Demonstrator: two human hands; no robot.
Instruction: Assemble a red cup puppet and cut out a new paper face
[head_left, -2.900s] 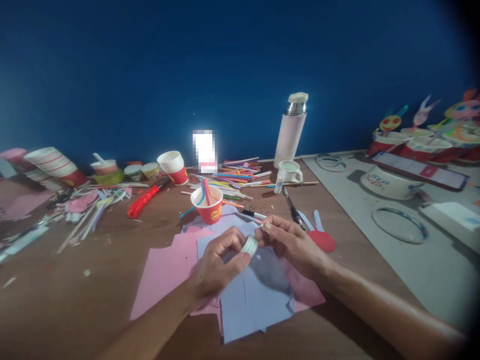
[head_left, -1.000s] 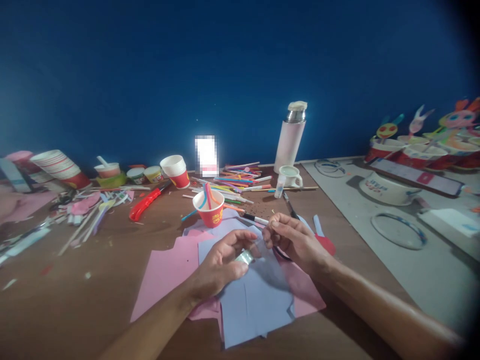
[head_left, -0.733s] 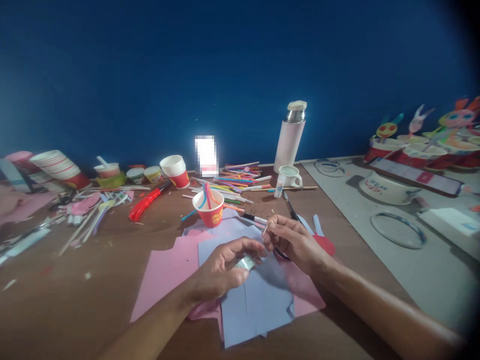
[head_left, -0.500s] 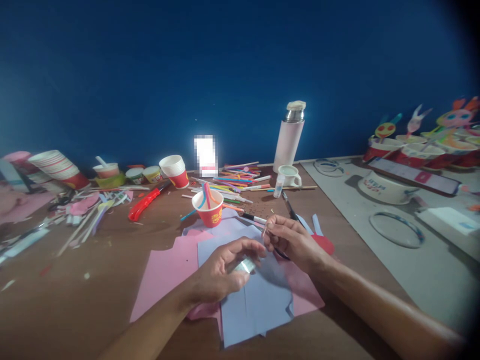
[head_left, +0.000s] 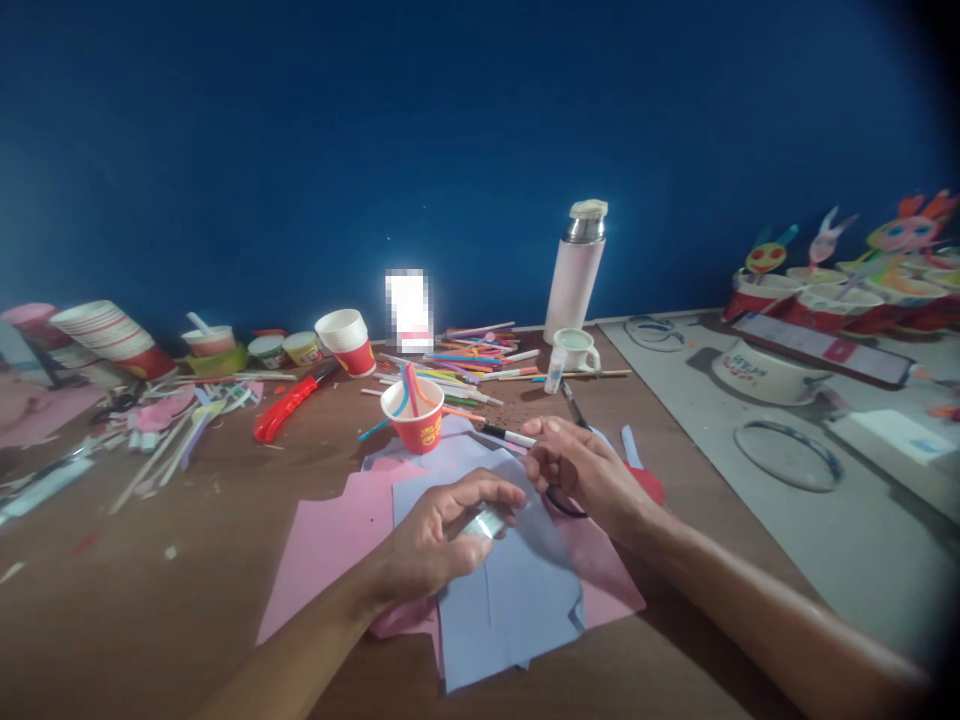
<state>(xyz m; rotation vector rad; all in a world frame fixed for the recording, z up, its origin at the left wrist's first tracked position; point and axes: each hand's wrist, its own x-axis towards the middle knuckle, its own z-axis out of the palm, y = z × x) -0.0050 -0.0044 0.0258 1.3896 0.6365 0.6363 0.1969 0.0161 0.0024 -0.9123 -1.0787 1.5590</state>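
Note:
My left hand (head_left: 442, 532) is curled round a small roll of tape (head_left: 484, 522), held just above the lilac paper sheets (head_left: 510, 600). My right hand (head_left: 581, 470) is beside it, fingers pinched together at the roll's edge, apparently on the end of a tape strip too thin to make out. Pink paper (head_left: 330, 545) lies under the lilac sheets. A red paper cup (head_left: 415, 418) with bent straws in it stands just beyond my hands.
The brown table holds a red utility knife (head_left: 289, 405), a pile of coloured straws (head_left: 469, 362), a marker (head_left: 506, 436), a white flask (head_left: 576, 270), a small mug (head_left: 579, 350), stacked cups (head_left: 346, 340) and paper scraps at left. A grey mat (head_left: 757, 500) with decorated cups (head_left: 817, 300) lies right.
Both hands stayed together over the paper, shifting slightly. The left hand tilted the tape roll flatter. The right hand's pinch moved a little up and away from the roll.

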